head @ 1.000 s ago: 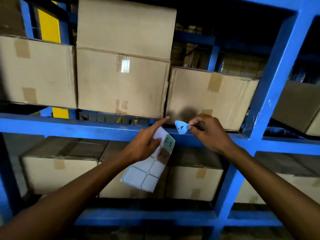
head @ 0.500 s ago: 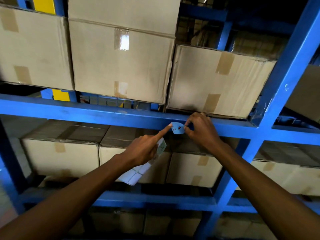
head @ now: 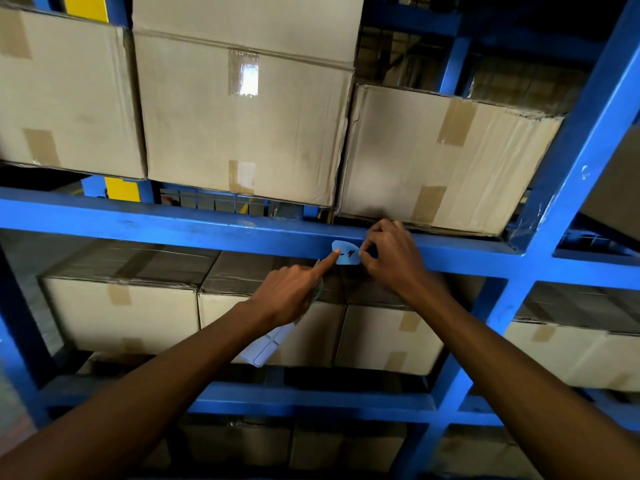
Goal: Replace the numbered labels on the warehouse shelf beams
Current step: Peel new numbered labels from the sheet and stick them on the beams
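A small pale label (head: 347, 254) with a hand-written number lies against the front of the blue shelf beam (head: 207, 233). My right hand (head: 388, 258) pinches the label's right edge between thumb and fingers. My left hand (head: 294, 289) presses its straight index fingertip on the label's left edge while its other fingers curl round a white label sheet (head: 266, 344), which hangs down below the hand and is mostly hidden behind it.
Taped cardboard boxes (head: 242, 116) sit on the shelf above the beam, and more boxes (head: 121, 310) fill the shelf below. A blue upright post (head: 568, 168) rises at the right. A lower blue beam (head: 311, 400) crosses beneath my forearms.
Both hands rose with the label from in front of the boxes to the beam. The label now lies against the beam with my left index finger on it. The sheet dropped behind my left hand.
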Tool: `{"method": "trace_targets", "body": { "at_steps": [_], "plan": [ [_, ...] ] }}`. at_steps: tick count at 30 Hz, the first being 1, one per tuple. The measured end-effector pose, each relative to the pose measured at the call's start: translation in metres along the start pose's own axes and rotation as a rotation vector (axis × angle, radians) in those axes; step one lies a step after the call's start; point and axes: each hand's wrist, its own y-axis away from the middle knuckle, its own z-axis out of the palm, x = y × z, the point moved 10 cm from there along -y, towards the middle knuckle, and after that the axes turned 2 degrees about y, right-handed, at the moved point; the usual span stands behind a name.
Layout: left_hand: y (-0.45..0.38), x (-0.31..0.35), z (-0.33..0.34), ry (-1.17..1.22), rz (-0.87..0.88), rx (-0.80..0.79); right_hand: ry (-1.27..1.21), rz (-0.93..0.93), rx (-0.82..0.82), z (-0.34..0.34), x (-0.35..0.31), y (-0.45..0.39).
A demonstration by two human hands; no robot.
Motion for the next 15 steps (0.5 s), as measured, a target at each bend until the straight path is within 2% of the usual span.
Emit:
{"method": "trace_targets", "body": {
  "at_steps": [6,15],
  "plan": [
    [-0.007,-0.014,0.004,-0.055,-0.088,-0.018,0.002,0.005,0.009,0.004,-0.001,-0.005],
    [-0.009,-0.018,0.005,-0.124,-0.093,-0.018,-0.031,0.03,0.003,0.004,0.003,-0.009]
  ]
}}
